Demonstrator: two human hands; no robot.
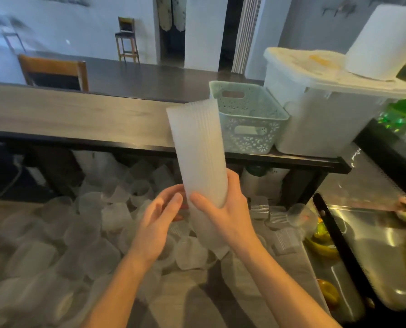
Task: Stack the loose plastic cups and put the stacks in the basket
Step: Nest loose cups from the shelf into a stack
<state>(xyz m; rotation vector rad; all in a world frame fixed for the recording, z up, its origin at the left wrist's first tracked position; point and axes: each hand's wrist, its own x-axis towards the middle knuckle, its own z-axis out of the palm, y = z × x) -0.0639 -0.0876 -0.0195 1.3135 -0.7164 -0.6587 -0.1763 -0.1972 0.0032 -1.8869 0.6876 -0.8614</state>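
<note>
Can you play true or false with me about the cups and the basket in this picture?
1. The right hand holds a tall cup stack. True.
2. The cup stack is already inside the green basket. False: it is held up in front of the shelf, left of the basket.
3. Many loose cups lie on the counter below. True.
4. The left hand grips a banana. False: it is open beside the stack.
5. A paper towel roll stands on the white lidded bin. True.
</note>
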